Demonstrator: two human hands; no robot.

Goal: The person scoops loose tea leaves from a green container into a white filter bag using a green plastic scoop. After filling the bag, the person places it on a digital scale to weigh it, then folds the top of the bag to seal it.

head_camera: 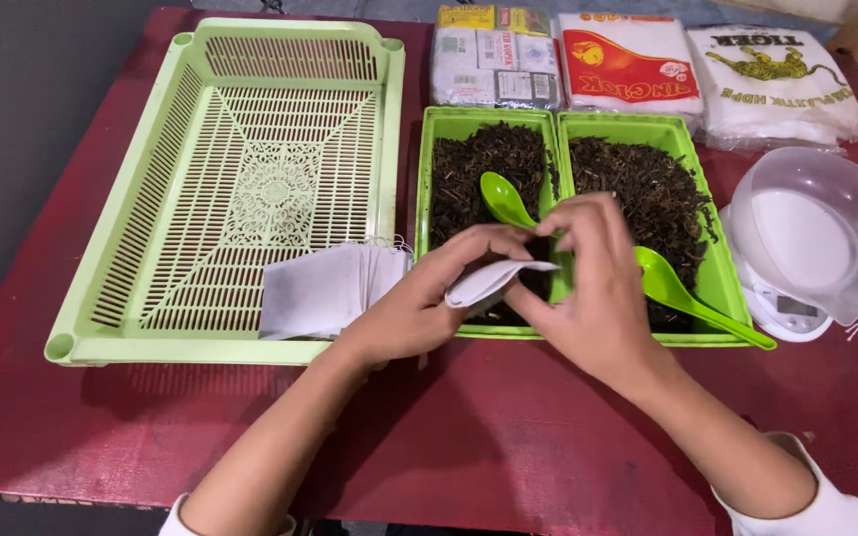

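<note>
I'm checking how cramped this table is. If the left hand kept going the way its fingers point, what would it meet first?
The left hand points up and right. Beyond the small white paper pouch it pinches with the right hand, it would probably meet the green plastic spoon lying in the left green tray of dark loose tea; depth is unclear.

Beyond my hands, along the desk's point(508, 437) far edge, I see three flat packages: a clear-wrapped bundle of small boxes point(494, 55), a white pack with a red-and-yellow label point(628, 62), and a white plastic pack with a yellow animal print point(775, 81). Right of my hands, a small grey screen point(796, 307) sits on the white scale point(782, 310).
</note>
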